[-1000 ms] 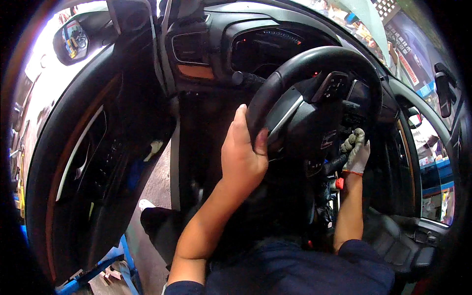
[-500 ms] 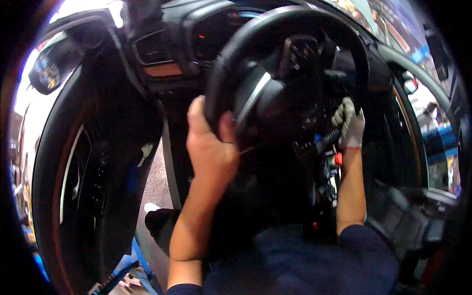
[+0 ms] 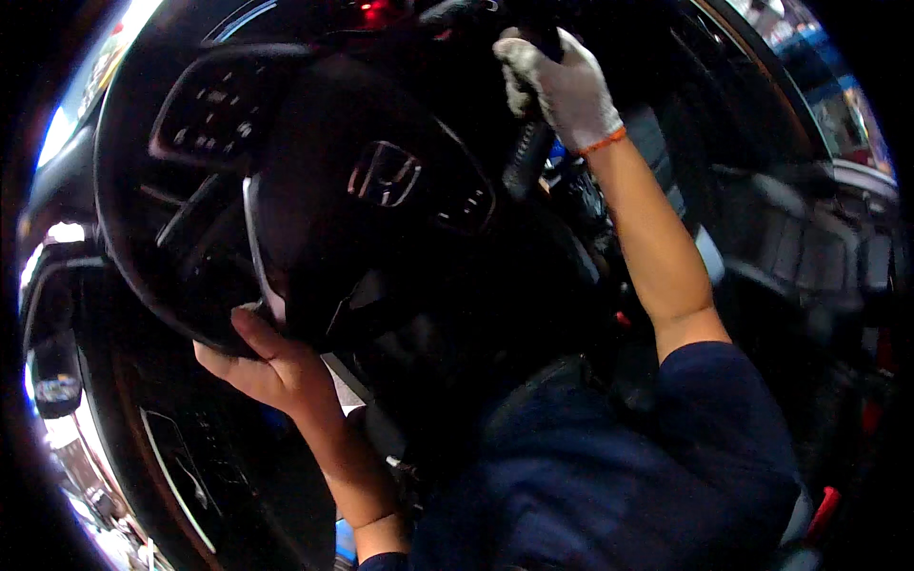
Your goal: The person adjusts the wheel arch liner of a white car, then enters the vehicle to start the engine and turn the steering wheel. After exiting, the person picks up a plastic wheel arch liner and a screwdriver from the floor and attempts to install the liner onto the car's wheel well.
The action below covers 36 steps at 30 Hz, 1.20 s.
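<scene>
A dark steering wheel (image 3: 328,224) with a silver-trimmed centre and thumb buttons fills the left half of the view. My bare left hand (image 3: 262,357) is wrapped around the lower left of its rim, thumb on the near side. To the right of the wheel, my right hand (image 3: 566,90), in a white knitted glove with an orange cuff, is closed around a dark knob (image 3: 545,40). The glove and the dim light hide most of the knob's shape. Just below the glove is a black ribbed part (image 3: 526,160).
A door panel (image 3: 181,466) with a bright strip runs along the left, and a door mirror (image 3: 57,376) shows beyond it. Dark seats (image 3: 771,228) are at the right. A red light (image 3: 373,11) glows at the top, and a red part (image 3: 824,509) stands at lower right.
The view has swung and tilted, so the wheel and my left hand now appear farther left. My right hand shows higher and more to the left. My left hand keeps its hold on the rim.
</scene>
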Available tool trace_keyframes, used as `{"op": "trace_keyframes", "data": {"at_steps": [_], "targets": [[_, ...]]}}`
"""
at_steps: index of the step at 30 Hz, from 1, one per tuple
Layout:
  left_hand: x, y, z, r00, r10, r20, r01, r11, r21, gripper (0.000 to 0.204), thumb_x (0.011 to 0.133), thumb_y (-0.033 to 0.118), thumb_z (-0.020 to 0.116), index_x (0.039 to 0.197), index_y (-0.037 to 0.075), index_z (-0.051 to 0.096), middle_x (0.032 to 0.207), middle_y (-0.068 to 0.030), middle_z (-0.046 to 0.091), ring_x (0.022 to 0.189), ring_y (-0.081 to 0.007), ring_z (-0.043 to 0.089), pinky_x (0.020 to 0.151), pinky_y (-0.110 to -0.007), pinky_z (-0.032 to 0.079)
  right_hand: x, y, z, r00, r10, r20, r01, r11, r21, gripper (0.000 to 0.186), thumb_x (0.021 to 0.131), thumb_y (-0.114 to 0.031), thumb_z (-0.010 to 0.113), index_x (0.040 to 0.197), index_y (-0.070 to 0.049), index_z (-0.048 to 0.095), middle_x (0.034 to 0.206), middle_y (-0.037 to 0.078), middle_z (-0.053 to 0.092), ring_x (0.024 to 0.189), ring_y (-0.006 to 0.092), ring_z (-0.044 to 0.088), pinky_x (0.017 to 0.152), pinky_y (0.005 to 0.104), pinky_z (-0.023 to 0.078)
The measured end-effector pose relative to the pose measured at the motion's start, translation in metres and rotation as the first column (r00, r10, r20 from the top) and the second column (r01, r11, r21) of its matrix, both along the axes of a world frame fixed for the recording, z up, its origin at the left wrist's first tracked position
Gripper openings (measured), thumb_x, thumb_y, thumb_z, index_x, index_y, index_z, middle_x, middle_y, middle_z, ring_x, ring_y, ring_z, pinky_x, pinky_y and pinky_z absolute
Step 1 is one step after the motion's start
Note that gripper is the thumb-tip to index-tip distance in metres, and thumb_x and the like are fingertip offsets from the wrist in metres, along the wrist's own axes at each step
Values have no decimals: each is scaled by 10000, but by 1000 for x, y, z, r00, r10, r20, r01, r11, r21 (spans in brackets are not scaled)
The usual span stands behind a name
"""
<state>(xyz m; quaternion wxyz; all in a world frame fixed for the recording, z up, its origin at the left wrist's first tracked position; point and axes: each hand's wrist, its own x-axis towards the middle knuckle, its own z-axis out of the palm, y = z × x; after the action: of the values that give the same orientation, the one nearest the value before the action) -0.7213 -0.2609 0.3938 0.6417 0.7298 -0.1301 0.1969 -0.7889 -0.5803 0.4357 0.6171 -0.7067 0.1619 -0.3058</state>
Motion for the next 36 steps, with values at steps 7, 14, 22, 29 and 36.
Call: {"op": "trace_keyframes", "data": {"at_steps": [7, 14, 22, 29, 36], "targets": [[4, 32, -18, 998, 47, 37, -52, 991, 126, 605, 1013, 299, 553, 1418, -56, 277, 1207, -185, 543, 1008, -236, 551, 886, -352, 485, 1, 3, 2, 997, 61, -39, -56, 993, 108, 143, 887, -195, 666, 820, -76, 622, 579, -23, 521, 469, 78, 485, 461, 253, 394], [6, 33, 7, 1000, -3, -24, 7, 990, 139, 455, 1028, 268, 516, 1333, -37, 369, 1176, -155, 545, 1015, -217, 539, 906, -341, 462, -13, 25, -16, 995, -86, -53, 98, 947, 307, 110, 874, -144, 669, 839, -73, 592, 609, -41, 517, 474, 65, 465, 448, 239, 382], [4, 27, 9, 999, -40, 36, 37, 995, 89, 437, 1034, 271, 506, 1350, -4, 379, 1106, -99, 554, 964, -202, 540, 867, -315, 461, -12, 23, -10, 997, -58, -46, 69, 956, 284, 78, 889, -123, 649, 870, -72, 594, 614, -31, 529, 484, 71, 468, 475, 246, 401], [15, 35, 32, 999, -17, -39, 24, 983, 182, 427, 1021, 266, 535, 1328, 7, 389, 966, -43, 561, 829, -119, 515, 737, -257, 439, -24, 49, -39, 983, -181, -20, 163, 831, 532, 125, 875, -57, 633, 982, -40, 572, 640, 14, 537, 512, 101, 508, 487, 253, 422], [18, 35, 37, 999, -29, -43, 40, 962, 269, 419, 1023, 271, 525, 1299, -22, 407, 996, -86, 574, 849, -159, 544, 748, -279, 466, -25, 45, -48, 979, -199, 55, 133, 813, 566, 120, 866, -39, 683, 959, -68, 611, 644, -20, 563, 519, 70, 512, 494, 240, 417]]}}
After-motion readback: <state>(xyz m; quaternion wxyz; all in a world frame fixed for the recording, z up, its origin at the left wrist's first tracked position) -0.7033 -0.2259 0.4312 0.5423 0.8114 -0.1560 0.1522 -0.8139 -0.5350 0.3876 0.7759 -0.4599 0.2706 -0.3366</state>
